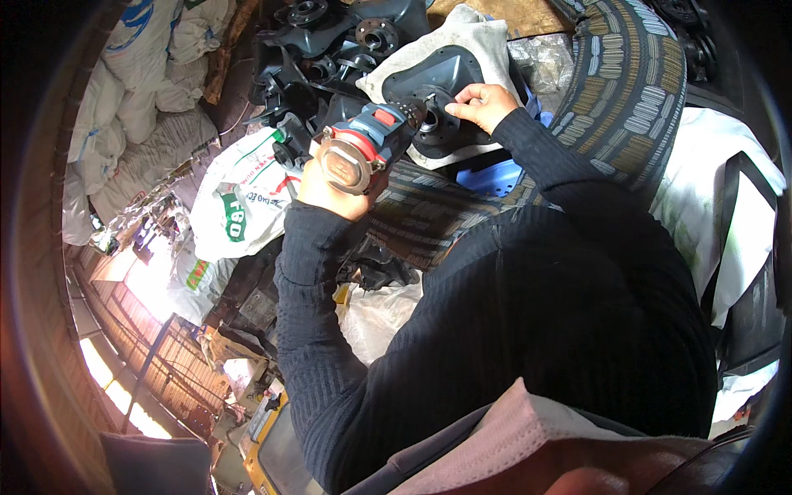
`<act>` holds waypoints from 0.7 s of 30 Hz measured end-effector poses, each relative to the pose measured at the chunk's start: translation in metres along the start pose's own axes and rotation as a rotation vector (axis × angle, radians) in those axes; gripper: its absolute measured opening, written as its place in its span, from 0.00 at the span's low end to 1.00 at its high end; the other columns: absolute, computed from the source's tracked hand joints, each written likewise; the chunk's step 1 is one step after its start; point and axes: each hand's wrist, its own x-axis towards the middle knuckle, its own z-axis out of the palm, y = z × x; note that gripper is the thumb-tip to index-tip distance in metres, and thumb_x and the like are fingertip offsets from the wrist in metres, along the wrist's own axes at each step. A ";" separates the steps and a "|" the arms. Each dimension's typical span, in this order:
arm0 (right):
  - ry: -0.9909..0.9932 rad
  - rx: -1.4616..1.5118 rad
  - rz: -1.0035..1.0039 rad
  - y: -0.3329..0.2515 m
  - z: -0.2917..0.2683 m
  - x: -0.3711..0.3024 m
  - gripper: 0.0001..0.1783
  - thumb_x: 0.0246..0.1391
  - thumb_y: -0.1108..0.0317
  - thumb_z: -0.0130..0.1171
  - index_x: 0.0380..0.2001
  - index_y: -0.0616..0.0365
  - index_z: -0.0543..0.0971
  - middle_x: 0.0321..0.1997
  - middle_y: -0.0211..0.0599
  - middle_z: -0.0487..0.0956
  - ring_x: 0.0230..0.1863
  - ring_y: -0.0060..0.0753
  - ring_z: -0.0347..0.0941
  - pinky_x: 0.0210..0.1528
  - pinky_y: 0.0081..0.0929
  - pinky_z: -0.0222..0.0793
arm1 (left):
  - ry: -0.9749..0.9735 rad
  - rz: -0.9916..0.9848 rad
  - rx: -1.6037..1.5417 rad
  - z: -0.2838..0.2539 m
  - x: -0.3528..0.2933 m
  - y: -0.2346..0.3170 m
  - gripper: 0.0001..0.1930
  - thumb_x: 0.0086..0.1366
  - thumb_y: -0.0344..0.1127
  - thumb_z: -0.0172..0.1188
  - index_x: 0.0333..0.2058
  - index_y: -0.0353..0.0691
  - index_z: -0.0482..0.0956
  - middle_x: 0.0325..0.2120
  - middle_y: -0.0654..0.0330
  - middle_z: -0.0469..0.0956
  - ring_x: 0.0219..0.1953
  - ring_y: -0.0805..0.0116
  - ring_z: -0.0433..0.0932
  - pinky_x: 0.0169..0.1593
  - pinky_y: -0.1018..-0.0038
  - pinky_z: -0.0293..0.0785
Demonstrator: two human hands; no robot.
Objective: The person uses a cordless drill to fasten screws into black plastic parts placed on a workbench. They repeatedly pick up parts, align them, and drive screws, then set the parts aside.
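Observation:
My left hand (pixel 326 196) is wrapped round the grip of a blue-grey and red cordless drill (pixel 381 128). The drill's chuck end meets a round black flange (pixel 446 130), which has holes through it. This flange stands on a dark plastic-looking part with a wide, tapered base (pixel 445 68). Beneath the part lies a whitish cloth (pixel 483 37) over my lap. At the right rim of the flange, my right hand (pixel 490 107) has thumb and forefinger pinched together; whatever sits between them is too small to make out. The drill's tip is partly hidden against the flange.
Several similar black flanged parts (pixel 375 35) lie heaped beyond the drill. A white printed sack (pixel 247 194) stands to the left, with more stuffed sacks (pixel 136 87) behind it. Patterned fabric (pixel 623 82) curves round the right side, and a blue plastic piece (pixel 492 177) shows below the cloth.

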 end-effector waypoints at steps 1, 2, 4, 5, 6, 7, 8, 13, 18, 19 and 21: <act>-0.004 0.010 -0.011 -0.002 0.000 -0.001 0.18 0.40 0.55 0.68 0.29 0.58 0.80 0.18 0.25 0.74 0.21 0.18 0.67 0.28 0.20 0.64 | -0.015 0.086 -0.031 -0.004 0.006 -0.002 0.21 0.48 0.37 0.66 0.42 0.37 0.74 0.36 0.54 0.78 0.40 0.59 0.77 0.46 0.71 0.73; -0.008 0.021 -0.023 -0.004 0.000 -0.003 0.17 0.41 0.56 0.68 0.29 0.58 0.80 0.18 0.25 0.75 0.21 0.18 0.67 0.28 0.20 0.65 | -0.020 0.075 -0.047 -0.008 0.008 0.000 0.21 0.48 0.36 0.65 0.41 0.37 0.74 0.36 0.54 0.77 0.40 0.60 0.77 0.46 0.71 0.73; -0.023 0.002 -0.008 -0.008 -0.001 -0.005 0.17 0.41 0.56 0.67 0.29 0.58 0.79 0.20 0.26 0.76 0.23 0.19 0.69 0.29 0.21 0.66 | -0.030 0.057 -0.083 -0.020 0.013 0.008 0.20 0.48 0.34 0.65 0.41 0.37 0.73 0.37 0.54 0.77 0.40 0.61 0.77 0.46 0.72 0.72; -0.034 -0.027 0.018 -0.010 -0.002 -0.005 0.17 0.41 0.56 0.67 0.29 0.58 0.79 0.20 0.27 0.77 0.24 0.19 0.70 0.30 0.21 0.67 | -0.034 0.050 -0.092 -0.026 0.012 0.012 0.20 0.48 0.34 0.65 0.41 0.37 0.73 0.37 0.54 0.77 0.40 0.61 0.77 0.46 0.72 0.72; -0.045 -0.056 0.043 -0.012 -0.003 -0.005 0.17 0.41 0.57 0.67 0.29 0.58 0.79 0.21 0.27 0.78 0.24 0.19 0.71 0.31 0.21 0.68 | -0.042 0.045 -0.105 -0.025 0.015 0.013 0.20 0.48 0.34 0.65 0.41 0.37 0.73 0.37 0.54 0.77 0.40 0.61 0.77 0.46 0.71 0.72; -0.035 -0.059 0.033 -0.014 -0.005 -0.007 0.17 0.41 0.57 0.67 0.29 0.58 0.79 0.22 0.28 0.78 0.25 0.19 0.72 0.31 0.21 0.68 | -0.048 0.039 -0.109 -0.026 0.017 0.013 0.21 0.48 0.34 0.65 0.42 0.37 0.73 0.37 0.54 0.77 0.40 0.61 0.77 0.46 0.71 0.72; -0.024 -0.062 0.023 -0.017 -0.006 -0.008 0.17 0.42 0.57 0.67 0.29 0.58 0.79 0.22 0.28 0.79 0.25 0.19 0.72 0.31 0.21 0.68 | -0.055 0.036 -0.108 -0.026 0.020 0.014 0.21 0.48 0.34 0.65 0.42 0.37 0.73 0.37 0.55 0.77 0.40 0.61 0.77 0.46 0.71 0.72; -0.037 -0.009 -0.049 -0.011 -0.003 -0.004 0.14 0.44 0.59 0.66 0.25 0.57 0.76 0.16 0.21 0.70 0.20 0.14 0.63 0.24 0.19 0.59 | -0.090 -0.023 -0.121 -0.018 0.025 0.015 0.21 0.48 0.34 0.65 0.42 0.37 0.73 0.37 0.55 0.77 0.40 0.62 0.77 0.46 0.71 0.73; -0.171 0.114 -0.032 0.003 -0.006 0.008 0.14 0.43 0.58 0.67 0.24 0.56 0.76 0.17 0.22 0.73 0.21 0.15 0.65 0.25 0.19 0.62 | 0.001 0.123 0.109 0.006 0.019 0.008 0.22 0.47 0.39 0.64 0.41 0.37 0.73 0.34 0.54 0.78 0.38 0.57 0.78 0.44 0.69 0.74; -0.149 0.092 -0.072 0.002 -0.007 0.010 0.14 0.44 0.58 0.67 0.24 0.56 0.76 0.17 0.22 0.73 0.21 0.15 0.65 0.25 0.19 0.61 | 0.019 0.143 0.169 0.013 0.023 0.001 0.22 0.47 0.39 0.64 0.41 0.37 0.73 0.34 0.54 0.78 0.38 0.58 0.78 0.44 0.69 0.74; -0.115 0.048 -0.134 0.006 -0.004 0.009 0.14 0.44 0.58 0.67 0.23 0.56 0.76 0.17 0.22 0.73 0.20 0.15 0.64 0.24 0.19 0.60 | 0.012 0.077 0.093 0.029 0.026 -0.011 0.22 0.47 0.41 0.64 0.41 0.37 0.73 0.34 0.55 0.78 0.38 0.59 0.78 0.43 0.70 0.74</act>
